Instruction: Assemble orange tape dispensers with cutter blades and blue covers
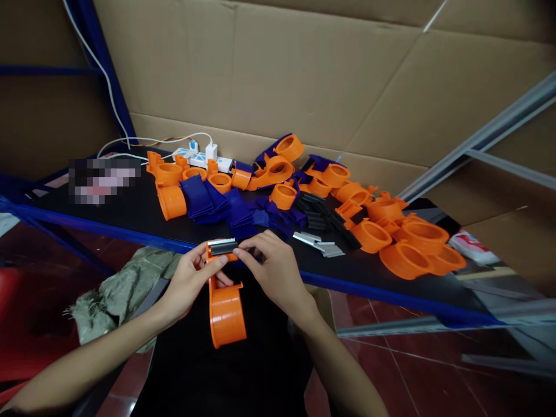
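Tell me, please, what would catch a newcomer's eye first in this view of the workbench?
Probably the orange plastic part held in front of the bench edge: the left hand grips it while the right hand presses on the toothed metal blade at its top. Behind it, a heap of orange parts and blue pieces spreads across the black table, with loose metal blades lying near the right hand.

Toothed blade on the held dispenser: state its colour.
Silvery metal blade on the orange dispenser; the head view shows it.
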### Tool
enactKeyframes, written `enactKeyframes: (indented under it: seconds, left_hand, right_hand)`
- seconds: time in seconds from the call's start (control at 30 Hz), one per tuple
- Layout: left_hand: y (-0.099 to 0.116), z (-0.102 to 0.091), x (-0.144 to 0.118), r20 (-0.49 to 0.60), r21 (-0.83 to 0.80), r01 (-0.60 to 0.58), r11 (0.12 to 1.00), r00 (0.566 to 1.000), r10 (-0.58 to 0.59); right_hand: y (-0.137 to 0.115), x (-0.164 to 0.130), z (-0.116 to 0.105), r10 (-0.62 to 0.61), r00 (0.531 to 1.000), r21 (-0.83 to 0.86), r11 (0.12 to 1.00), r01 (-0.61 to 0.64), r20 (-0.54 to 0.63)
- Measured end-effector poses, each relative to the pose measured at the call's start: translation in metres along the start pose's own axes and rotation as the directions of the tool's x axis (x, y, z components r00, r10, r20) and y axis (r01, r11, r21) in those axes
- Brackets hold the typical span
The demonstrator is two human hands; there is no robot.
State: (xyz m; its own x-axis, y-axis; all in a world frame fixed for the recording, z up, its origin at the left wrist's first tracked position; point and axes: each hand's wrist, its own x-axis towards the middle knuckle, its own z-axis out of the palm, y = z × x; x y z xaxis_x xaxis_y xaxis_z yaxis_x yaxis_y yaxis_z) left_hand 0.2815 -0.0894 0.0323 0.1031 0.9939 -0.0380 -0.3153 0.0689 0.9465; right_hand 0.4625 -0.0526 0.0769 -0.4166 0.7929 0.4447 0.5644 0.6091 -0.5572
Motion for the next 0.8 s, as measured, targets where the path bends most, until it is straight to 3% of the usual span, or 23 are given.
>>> enactKeyframes:
  seconds: [0.13, 0.27, 0.4, 0.47, 0.57, 0.7, 0.8]
  left_hand:
    - [0.001, -0.002, 0.0, -0.013, -0.01, -0.004, 1.0, 1.0, 0.004]
    - [0.0, -0.003, 0.002, -0.043, -0.172, 0.06, 0.983, 0.997, -0.069]
    - [0.001, -0.005, 0.004, -0.031, -0.265, 0.099, 0.959, 0.993, -0.111]
    - [0.002, -0.006, 0.004, -0.002, -0.261, 0.108, 0.959, 0.994, -0.112]
    - [0.001, -0.006, 0.004, 0.031, -0.257, 0.128, 0.958, 0.992, -0.124]
    - [0.0, -0.005, 0.003, 0.05, -0.246, 0.157, 0.956, 0.988, -0.149]
    - [0.001, -0.005, 0.002, 0.053, -0.251, 0.172, 0.953, 0.985, -0.164]
  right_hand:
    - [-0.002, 0.0, 0.006, -0.042, 0.999, -0.03, 0.999, 0.042, 0.014]
    - [0.006, 0.004, 0.004, -0.035, 0.999, 0.002, 0.999, 0.035, 0.033]
    - [0.033, 0.015, -0.008, -0.013, 0.99, -0.293, 0.956, -0.029, -0.141]
    - [0.049, 0.021, -0.011, -0.051, 0.993, -0.441, 0.897, -0.003, -0.109]
    - [0.067, 0.027, -0.008, -0.075, 0.997, -0.537, 0.842, 0.051, -0.024]
    - [0.075, 0.029, -0.002, -0.086, 0.989, -0.538, 0.843, 0.009, -0.118]
    - [0.071, 0.027, -0.003, -0.1, 0.952, -0.369, 0.929, -0.015, -0.289]
